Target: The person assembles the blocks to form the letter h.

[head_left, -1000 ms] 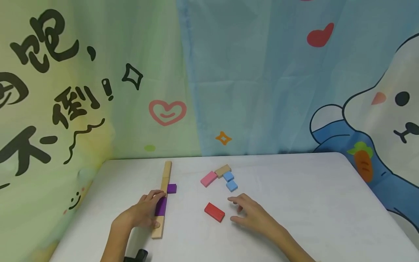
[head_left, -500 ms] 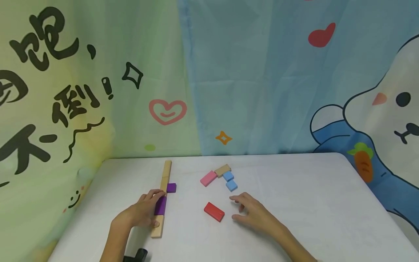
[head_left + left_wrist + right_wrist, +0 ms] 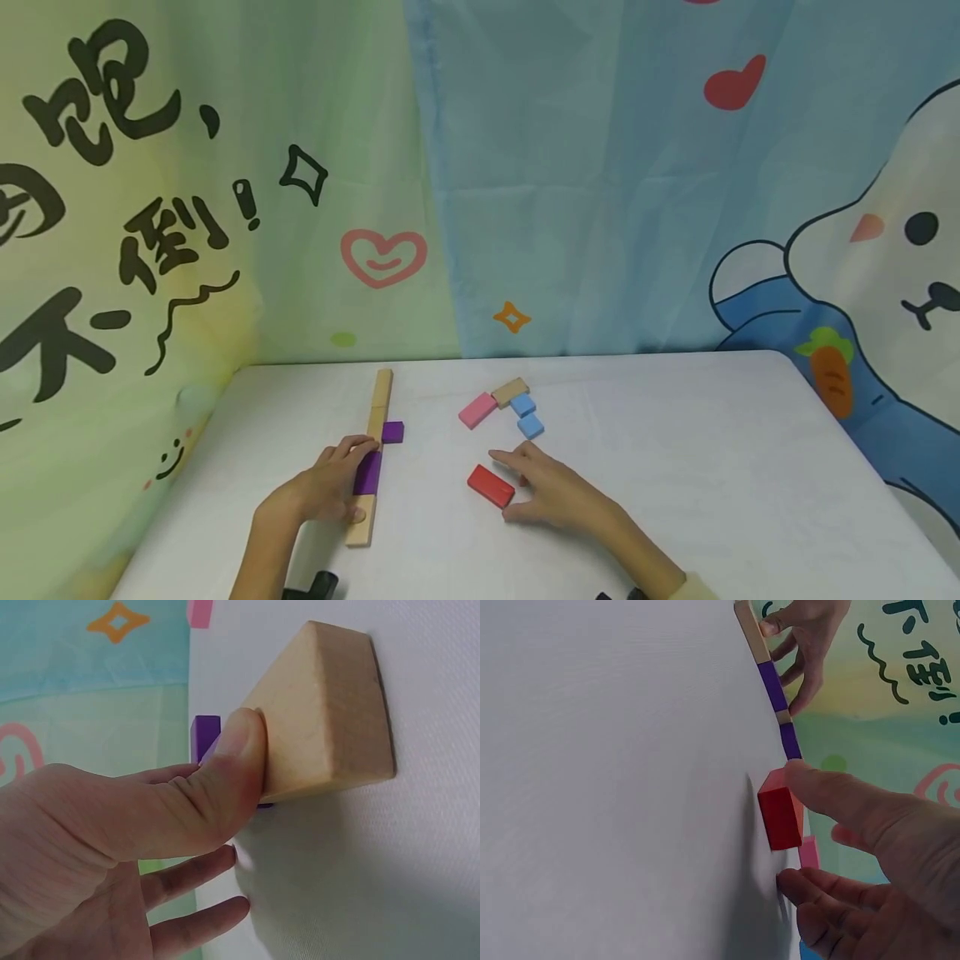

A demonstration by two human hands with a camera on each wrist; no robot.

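Note:
A row of plain wooden and purple blocks runs along the left part of the table. My left hand [image 3: 326, 483] rests on it, its thumb pressing the nearest wooden block [image 3: 307, 712] and its forefingers reaching the far end of the purple block [image 3: 367, 473]. Two other fingers stretch out beside the row in the left wrist view. A second purple block [image 3: 393, 432] juts from the row's right side. Around the right end of a red block [image 3: 491, 486], my right hand [image 3: 558, 492] spreads thumb and fingers; the fingertips stand off the block, and thumb contact is unclear.
Beyond the red block lie a pink block [image 3: 477, 411], a wooden block [image 3: 511, 392] and two small blue blocks [image 3: 527, 416]. A white cloth covers the table [image 3: 675, 433]. A printed curtain [image 3: 570, 208] hangs behind its far edge.
My right hand has moved left, from beside the red block to around its right end. My left hand and the blocks have stayed in place.

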